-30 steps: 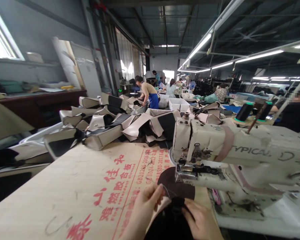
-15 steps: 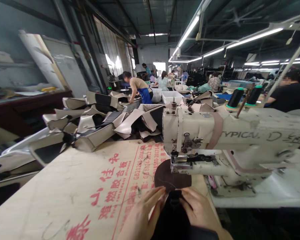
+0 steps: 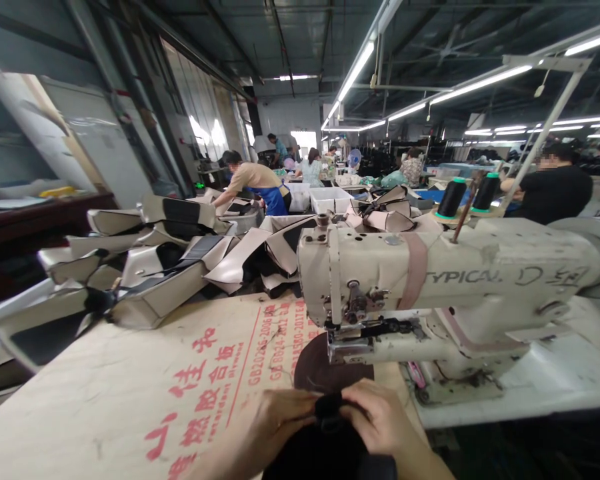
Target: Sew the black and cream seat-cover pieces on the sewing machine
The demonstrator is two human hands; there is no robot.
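Low in the head view, my left hand (image 3: 283, 423) pinches the left side of a black fabric piece (image 3: 313, 450). On the other side my right hand (image 3: 375, 417) grips the same piece, thumb and fingers pressed together. Its top edge is folded or bunched between the two hands; the lower part runs out of the picture. Just beyond my fingertips lies a dark brown round patch (image 3: 313, 367) on the plywood board (image 3: 180, 363). The sewing machine (image 3: 370, 267), marked TYPICAL, stands ahead and to the right, its needle area apart from the black piece.
Beige and black sewn pieces (image 3: 160, 293) are heaped along the board's far side. Two black thread spools (image 3: 450, 198) stand behind the machine. A co-worker in a blue apron (image 3: 275, 199) bends over bins beyond the heap; another person in black (image 3: 555, 187) sits at right.
The view has turned slightly right, so the scene sits further left. Both hands still hold the black piece; its top edge now looks more folded over. The aproned co-worker's arm reaches further left.
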